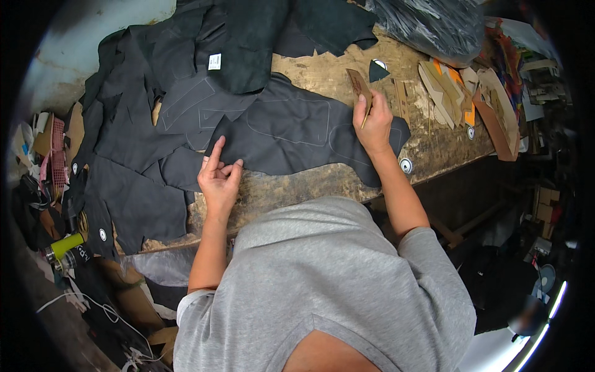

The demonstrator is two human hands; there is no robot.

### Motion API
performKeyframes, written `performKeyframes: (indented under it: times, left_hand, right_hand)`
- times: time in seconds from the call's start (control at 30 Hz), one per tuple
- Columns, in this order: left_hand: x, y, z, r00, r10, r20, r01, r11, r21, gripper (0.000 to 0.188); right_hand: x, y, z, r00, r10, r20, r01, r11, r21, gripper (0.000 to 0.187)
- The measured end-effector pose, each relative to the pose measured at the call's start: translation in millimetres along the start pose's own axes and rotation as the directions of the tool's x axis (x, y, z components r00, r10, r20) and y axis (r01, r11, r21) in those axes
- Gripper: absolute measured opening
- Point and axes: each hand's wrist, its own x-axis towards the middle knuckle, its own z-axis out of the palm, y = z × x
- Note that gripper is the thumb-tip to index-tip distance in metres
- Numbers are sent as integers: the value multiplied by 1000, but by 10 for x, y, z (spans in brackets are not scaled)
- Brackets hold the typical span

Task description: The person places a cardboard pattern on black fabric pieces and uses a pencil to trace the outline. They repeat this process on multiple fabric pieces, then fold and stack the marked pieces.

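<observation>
A black leather piece [285, 133] with pale outlines drawn on it lies across the worn wooden table in front of me. My right hand [375, 127] is closed over its right part, gripping a narrow brown cardboard template [358, 85] and a thin pen-like stick [365, 118]. At the leather's left edge is my left hand [218, 180], its fingers apart and nothing in it; whether its fingertips press on the leather I cannot tell. More dark leather [136, 124] overlaps at the left, some with drawn outlines. A white label [215, 61] sits on a folded dark piece [245, 43].
Cardboard templates [443, 93] and a long brown one [498, 111] lie at the right, near a white disc [406, 165]. A bulky plastic bag [434, 28] fills the far right corner. Below the table's left end are a yellow-green cylinder [65, 247] and a white cable [108, 313].
</observation>
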Motion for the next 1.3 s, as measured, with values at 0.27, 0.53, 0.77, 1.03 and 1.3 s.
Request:
performKeyframes:
  times: [0.27, 0.53, 0.77, 1.03, 1.3]
  left_hand:
    - [281, 389, -238, 961, 275, 43, -278, 948, 152, 25]
    - [371, 862, -727, 867, 391, -309, -273, 891, 362, 35]
    - [1132, 600, -1266, 881, 281, -382, -170, 939, 299, 46]
    - [829, 270, -581, 932, 228, -281, -140, 943, 302, 41]
    - [522, 149, 173, 866, -205, 457, 484, 573, -661, 80]
  right_hand:
    - [257, -221, 96, 964, 217, 152, -239, 960, 147, 14]
    - [1107, 4, 698, 878, 467, 103, -465, 884, -40, 19]
    - [1252, 76, 998, 723, 688, -64, -682, 696, -224, 22]
    - [1186, 30, 1032, 769, 621, -154, -634, 771, -59, 17]
    - [1166, -858, -32, 734, -662, 156, 651, 750, 117, 18]
